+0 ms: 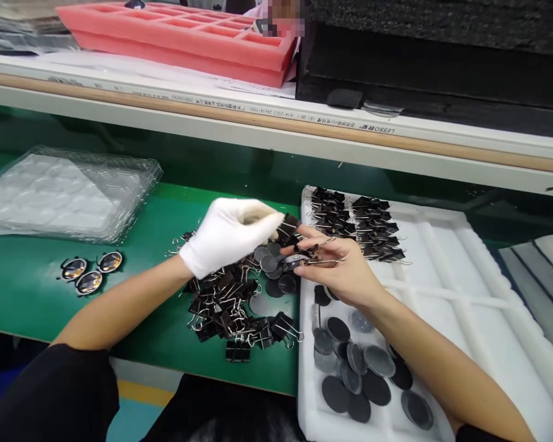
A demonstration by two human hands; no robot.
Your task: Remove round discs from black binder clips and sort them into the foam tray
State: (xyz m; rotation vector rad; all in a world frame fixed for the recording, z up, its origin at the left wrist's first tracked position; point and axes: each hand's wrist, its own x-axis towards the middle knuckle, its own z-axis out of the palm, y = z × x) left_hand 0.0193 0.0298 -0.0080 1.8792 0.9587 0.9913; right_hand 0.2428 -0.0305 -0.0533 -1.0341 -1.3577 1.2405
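My left hand, in a white glove, pinches a black binder clip above the green table. My bare right hand is close beside it, its fingers closed round a second binder clip with silver wire handles and what looks like a dark round disc. The fingers partly hide how these fit together. Below my hands lies a heap of loose binder clips, with several grey and black discs at its right side.
A white foam tray holds rows of binder clips at the back and scattered discs in front. Three small round framed pieces lie left, before clear plastic trays. A shelf edge runs behind, bearing pink foam.
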